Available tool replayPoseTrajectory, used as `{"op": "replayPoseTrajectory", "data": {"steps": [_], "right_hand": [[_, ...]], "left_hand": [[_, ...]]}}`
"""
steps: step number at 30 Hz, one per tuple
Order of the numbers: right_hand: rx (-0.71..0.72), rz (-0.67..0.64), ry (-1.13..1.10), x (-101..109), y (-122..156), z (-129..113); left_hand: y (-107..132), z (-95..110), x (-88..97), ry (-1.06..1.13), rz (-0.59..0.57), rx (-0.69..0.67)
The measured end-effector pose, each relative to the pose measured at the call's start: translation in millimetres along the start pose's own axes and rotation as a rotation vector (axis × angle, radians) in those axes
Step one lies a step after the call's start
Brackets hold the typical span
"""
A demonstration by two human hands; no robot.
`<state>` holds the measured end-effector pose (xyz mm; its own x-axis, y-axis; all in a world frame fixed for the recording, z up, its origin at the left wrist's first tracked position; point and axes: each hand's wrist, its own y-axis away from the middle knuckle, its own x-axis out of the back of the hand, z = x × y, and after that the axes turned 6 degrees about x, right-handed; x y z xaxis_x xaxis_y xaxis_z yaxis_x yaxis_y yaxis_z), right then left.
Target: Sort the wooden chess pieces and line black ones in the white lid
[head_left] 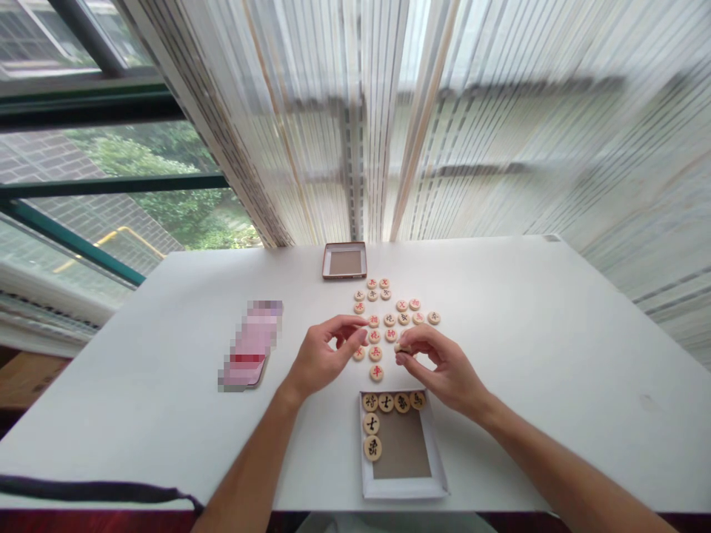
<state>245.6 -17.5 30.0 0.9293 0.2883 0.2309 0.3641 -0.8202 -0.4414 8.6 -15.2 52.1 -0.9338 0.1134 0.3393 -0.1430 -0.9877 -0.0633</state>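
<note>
Round wooden Chinese chess pieces with red and black characters lie spread over the middle of the white table. My right hand [444, 364] pinches one chess piece [402, 348] on its edge between thumb and fingers; its character does not show. To the left of the spread, my left hand [327, 352] has thumb and index finger apart beside a red piece [374, 321], and I cannot tell whether it touches any. Close in front of me is an open box tray [438, 451]. Along its far and left sides sit several black pieces [372, 424].
An empty box lid [345, 278] lies at the far side of the table [500, 296]. Left of my left hand is a blurred-out phone [252, 344]. A black strap [100, 492] crosses the near left edge. Curtains [344, 133] and a window stand behind the table.
</note>
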Motion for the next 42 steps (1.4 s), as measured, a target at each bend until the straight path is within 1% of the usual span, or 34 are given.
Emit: {"op": "replayPoseTrajectory", "data": {"steps": [2,4,7,9,12,16,23,29,33,36,42], "right_hand": [[0.0,0.001,0.009,0,-1,0],[0.023,0.003,0.03,1,-2,0],[0.059,0.004,0.06,1,-3,1],[0.071,0.015,0.05,1,-2,2],[0.052,0.024,-0.011,0,-1,5],[0.016,0.016,-0.057,-2,0,5],[0.016,0.019,-0.024,-1,0,5],[0.03,0.024,0.064,1,-1,6],[0.037,0.009,0.105,3,0,4],[0.033,0.005,0.123,4,0,2],[0.013,-0.02,0.138,5,-1,-1]], "left_hand": [[4,6,6.8,-0.052,0.023,0.021],[15,12,9.5,-0.126,0.017,0.018],[41,16,4.2,-0.195,0.004,-0.013],[60,12,-3.4,-0.201,-0.014,-0.046],[83,0,-14.5,-0.188,-0.041,-0.109],[99,-13,-21.9,-0.229,-0.072,-0.119],[104,-17,-26.6,-0.312,-0.098,-0.134],[104,-18,-28.4,-0.339,-0.07,-0.109],[104,-18,-28.6,-0.375,-0.081,-0.088],[104,-18,-28.9,-0.403,-0.095,-0.068],[104,-19,-30.3,-0.403,-0.075,-0.074]]}}
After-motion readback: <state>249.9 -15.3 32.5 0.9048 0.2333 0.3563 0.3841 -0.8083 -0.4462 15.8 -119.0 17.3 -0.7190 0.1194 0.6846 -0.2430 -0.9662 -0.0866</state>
